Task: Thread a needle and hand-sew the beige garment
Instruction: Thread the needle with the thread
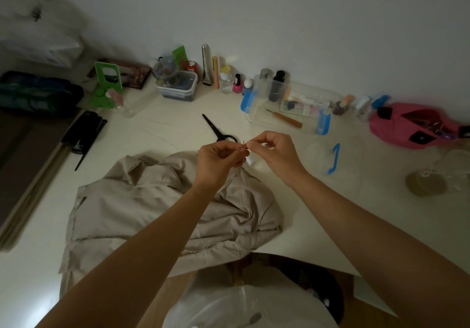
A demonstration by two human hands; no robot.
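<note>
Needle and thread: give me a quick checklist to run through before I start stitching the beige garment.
1. Needle gripped: ok, the left hand and right hand pinch it above the garment.
2. Thread through the eye: cannot tell, too fine to see.
3. Garment in reach: ok, it lies crumpled on the table just below the hands.
4. Scissors handy: ok, they lie closed on the table just beyond the hands.
5. Light: not ok, the scene looks dim for fine work.
</note>
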